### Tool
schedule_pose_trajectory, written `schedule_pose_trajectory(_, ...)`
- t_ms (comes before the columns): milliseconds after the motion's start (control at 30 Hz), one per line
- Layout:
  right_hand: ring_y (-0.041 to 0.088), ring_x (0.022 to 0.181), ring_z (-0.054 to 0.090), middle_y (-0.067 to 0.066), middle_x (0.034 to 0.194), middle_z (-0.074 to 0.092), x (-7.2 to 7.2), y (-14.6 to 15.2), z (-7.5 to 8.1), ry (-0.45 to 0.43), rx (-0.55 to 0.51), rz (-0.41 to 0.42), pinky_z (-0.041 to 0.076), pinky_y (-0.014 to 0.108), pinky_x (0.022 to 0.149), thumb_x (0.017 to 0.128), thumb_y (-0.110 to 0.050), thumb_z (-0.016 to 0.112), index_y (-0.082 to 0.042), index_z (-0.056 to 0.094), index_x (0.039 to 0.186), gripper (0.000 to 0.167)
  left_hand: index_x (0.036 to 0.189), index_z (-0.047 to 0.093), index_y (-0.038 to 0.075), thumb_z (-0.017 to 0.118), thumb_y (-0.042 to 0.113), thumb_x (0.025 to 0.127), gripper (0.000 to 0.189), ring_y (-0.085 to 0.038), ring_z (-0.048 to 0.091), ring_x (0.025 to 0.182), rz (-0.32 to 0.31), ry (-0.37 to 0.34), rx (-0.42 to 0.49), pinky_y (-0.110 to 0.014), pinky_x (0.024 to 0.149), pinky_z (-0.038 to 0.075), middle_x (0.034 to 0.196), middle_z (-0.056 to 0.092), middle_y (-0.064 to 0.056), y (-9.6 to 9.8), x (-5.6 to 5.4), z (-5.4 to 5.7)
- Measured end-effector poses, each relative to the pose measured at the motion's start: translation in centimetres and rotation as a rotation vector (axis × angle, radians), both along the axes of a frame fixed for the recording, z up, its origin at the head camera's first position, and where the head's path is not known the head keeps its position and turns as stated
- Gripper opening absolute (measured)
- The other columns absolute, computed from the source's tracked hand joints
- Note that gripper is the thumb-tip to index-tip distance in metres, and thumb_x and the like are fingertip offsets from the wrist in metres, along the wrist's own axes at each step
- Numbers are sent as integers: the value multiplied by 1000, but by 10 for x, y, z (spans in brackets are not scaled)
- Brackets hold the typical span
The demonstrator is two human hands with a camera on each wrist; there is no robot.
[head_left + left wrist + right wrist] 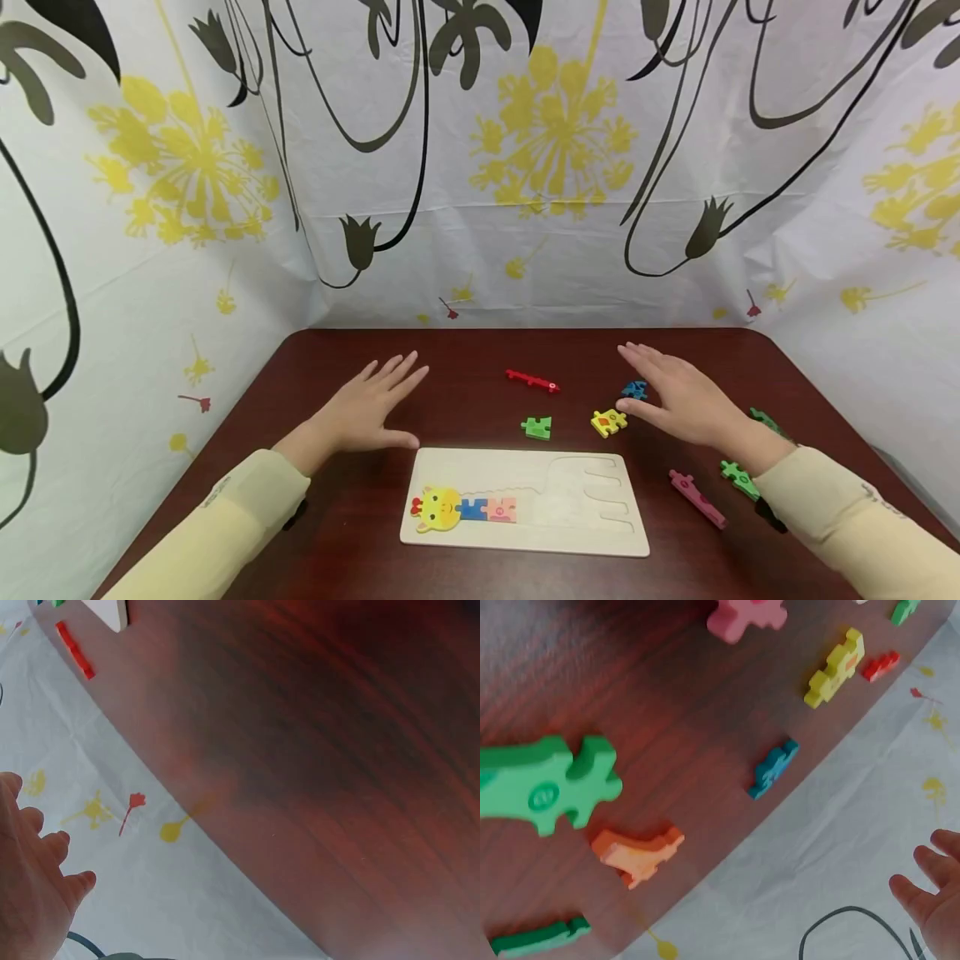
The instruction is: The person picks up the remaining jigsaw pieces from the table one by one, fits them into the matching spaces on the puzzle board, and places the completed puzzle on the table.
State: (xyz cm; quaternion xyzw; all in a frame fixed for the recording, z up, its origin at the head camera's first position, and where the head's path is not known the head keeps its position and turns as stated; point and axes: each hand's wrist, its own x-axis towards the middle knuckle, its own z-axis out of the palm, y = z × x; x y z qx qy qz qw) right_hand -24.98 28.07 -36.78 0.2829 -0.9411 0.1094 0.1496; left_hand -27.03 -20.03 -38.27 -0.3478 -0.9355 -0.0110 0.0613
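A pale wooden puzzle board (547, 492) lies on the table in the head view. Set in its left part are a yellow giraffe head piece (438, 508), a blue piece (473, 509) and a pink piece (502, 510); outlined recesses show to their right. My left hand (367, 408) is spread above the table, beyond the board's upper left corner, holding nothing. My right hand (678, 396), fingers extended and holding nothing, hovers beside a yellow puzzle piece (608, 422) and a small blue piece (635, 390). An orange piece (639, 856) shows only in the right wrist view.
Past the board lie a red piece (532, 381) and a small green piece (537, 427). Near the right forearm are a long pink piece (697, 498), a green piece (739, 479) and a dark green piece (767, 421). Patterned cloth (465, 275) surrounds the table.
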Motion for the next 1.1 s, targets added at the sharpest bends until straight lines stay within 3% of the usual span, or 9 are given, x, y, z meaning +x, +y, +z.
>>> schedule_pose_trajectory(167,38,125,48,19,143,46,4,-4,-7,12,-53,22,41,57,98,89,-46,68,-4,41,146,77,157,19,15,61,71,79,105,-32,15,146,-36,9,-34,-56,114,13,162,11,-9,-2,7,-7)
schedule_pose_trajectory(567,38,122,49,18,141,47,10,-16,-19,-75,-132,17,43,59,94,92,-43,66,-7,40,147,71,155,20,5,58,79,75,115,-27,13,147,-127,-5,-47,-48,116,12,161,14,-10,-1,25,-22)
schedule_pose_trajectory(767,35,122,50,17,141,48,12,-25,-23,-128,-155,-3,42,58,96,89,-46,68,-8,42,146,73,156,17,7,51,85,73,119,-23,9,147,-150,-64,-80,-43,117,10,162,8,-6,2,32,-31)
schedule_pose_trajectory(1100,34,129,45,13,142,48,16,-41,-32,-217,-185,20,39,57,100,89,-61,57,-8,44,145,78,154,23,5,50,86,72,118,-20,14,146,-203,-161,-46,-41,114,22,161,17,-9,4,41,-44)
